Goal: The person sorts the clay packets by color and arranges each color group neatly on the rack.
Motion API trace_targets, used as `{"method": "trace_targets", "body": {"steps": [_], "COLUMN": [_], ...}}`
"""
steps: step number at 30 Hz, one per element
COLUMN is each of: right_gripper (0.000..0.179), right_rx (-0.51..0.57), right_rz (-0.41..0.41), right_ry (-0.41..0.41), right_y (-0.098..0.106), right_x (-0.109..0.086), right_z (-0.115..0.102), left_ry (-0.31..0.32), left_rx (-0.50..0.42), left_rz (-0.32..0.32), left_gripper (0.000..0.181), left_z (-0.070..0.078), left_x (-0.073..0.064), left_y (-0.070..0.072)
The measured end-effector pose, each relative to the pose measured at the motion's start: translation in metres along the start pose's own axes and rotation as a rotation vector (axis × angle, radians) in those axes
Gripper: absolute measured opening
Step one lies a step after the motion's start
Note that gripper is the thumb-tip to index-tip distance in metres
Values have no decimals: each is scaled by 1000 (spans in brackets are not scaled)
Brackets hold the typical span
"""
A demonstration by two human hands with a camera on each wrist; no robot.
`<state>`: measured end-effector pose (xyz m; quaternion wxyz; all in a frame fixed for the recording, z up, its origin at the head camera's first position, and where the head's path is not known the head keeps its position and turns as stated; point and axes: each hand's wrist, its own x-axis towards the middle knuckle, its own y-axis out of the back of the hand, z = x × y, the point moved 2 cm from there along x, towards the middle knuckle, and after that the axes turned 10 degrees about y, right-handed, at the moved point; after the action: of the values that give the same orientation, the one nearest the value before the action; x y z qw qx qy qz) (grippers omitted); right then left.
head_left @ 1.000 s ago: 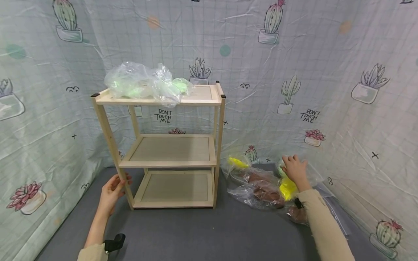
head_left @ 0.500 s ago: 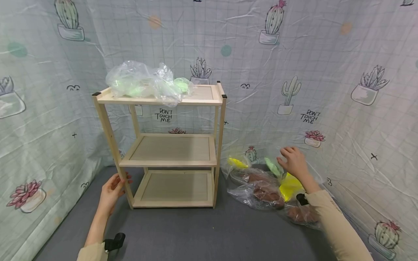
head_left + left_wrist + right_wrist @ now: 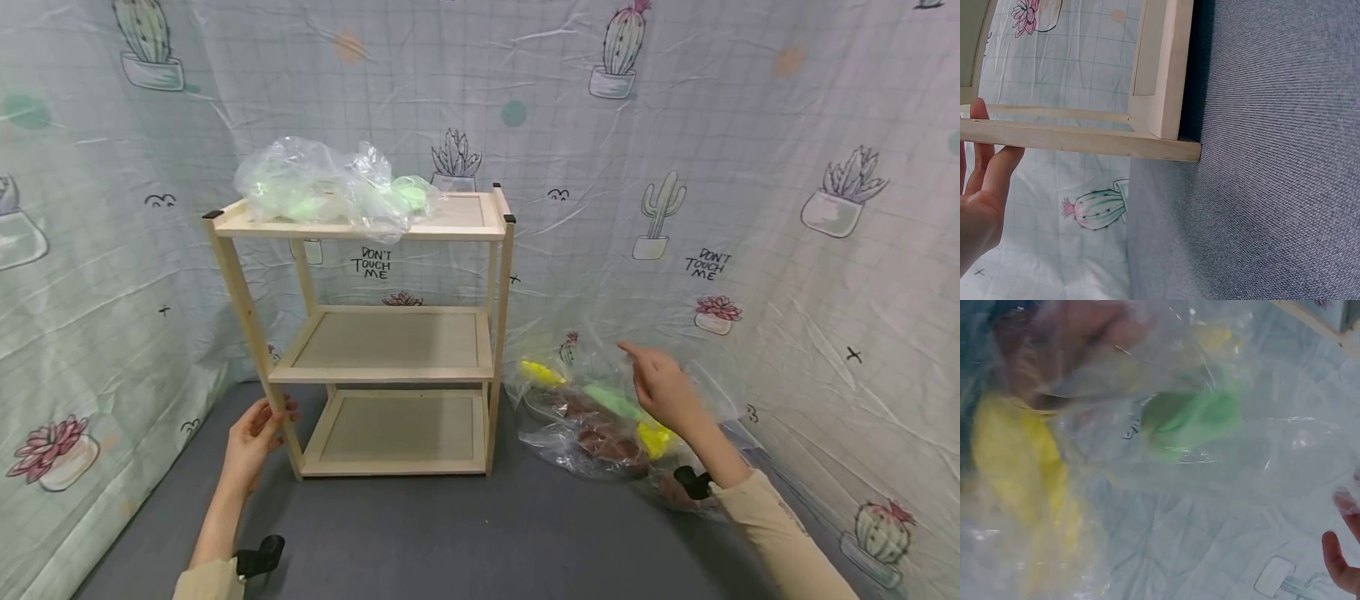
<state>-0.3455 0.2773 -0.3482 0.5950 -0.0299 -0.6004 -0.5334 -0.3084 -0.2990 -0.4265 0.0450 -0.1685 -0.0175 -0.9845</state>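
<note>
My left hand grips the front left post of a three-tier wooden shelf rack; the left wrist view shows its fingers around the post, above the rack's foot. At the right, my right hand is over a pile of clear plastic bags, index finger stretched out. Nearest to it lies a clear bag with a light green item inside. In the right wrist view its fingertips show spread at the edge of that bag's loose film. Yellow and brown bagged items lie beneath.
A clear bag with pale green items rests on the rack's top shelf. Another bagged yellow item lies near the rack's right side. A cactus-print sheet hangs behind and at both sides of the grey cloth surface.
My right hand has moved left, and the bag with the light green item has shifted left onto the brown and yellow bags. My left hand stays on the post.
</note>
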Motion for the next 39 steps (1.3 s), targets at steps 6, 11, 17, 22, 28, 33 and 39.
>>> {"method": "trace_targets", "body": {"steps": [6, 11, 17, 22, 28, 33, 39], "right_gripper": [38, 42, 49, 53, 53, 52, 52], "right_rx": [-99, -118, -89, -31, 26, 62, 13], "right_rz": [-163, -353, -527, -575, -581, -590, -549], "right_ry": [-73, -226, -308, -301, -283, -283, -259], "right_y": [-8, -23, -34, -41, -46, -45, -47], "right_x": [-15, -33, -51, -59, -64, -67, -70], "right_z": [-13, -10, -12, -13, -15, -20, -21], "left_ry": [-7, -11, -20, -21, -16, -15, -22], "left_rx": [-9, -16, -31, -46, -46, -39, -45], "left_rz": [-2, -2, -20, -22, -18, -15, -12], "left_gripper": [30, 30, 29, 31, 30, 29, 29], "left_z": [1, 2, 2, 1, 0, 1, 2], "left_x": [-1, -2, -2, -2, -1, -1, -3], "left_y": [0, -2, -2, -2, -2, -3, -2]}}
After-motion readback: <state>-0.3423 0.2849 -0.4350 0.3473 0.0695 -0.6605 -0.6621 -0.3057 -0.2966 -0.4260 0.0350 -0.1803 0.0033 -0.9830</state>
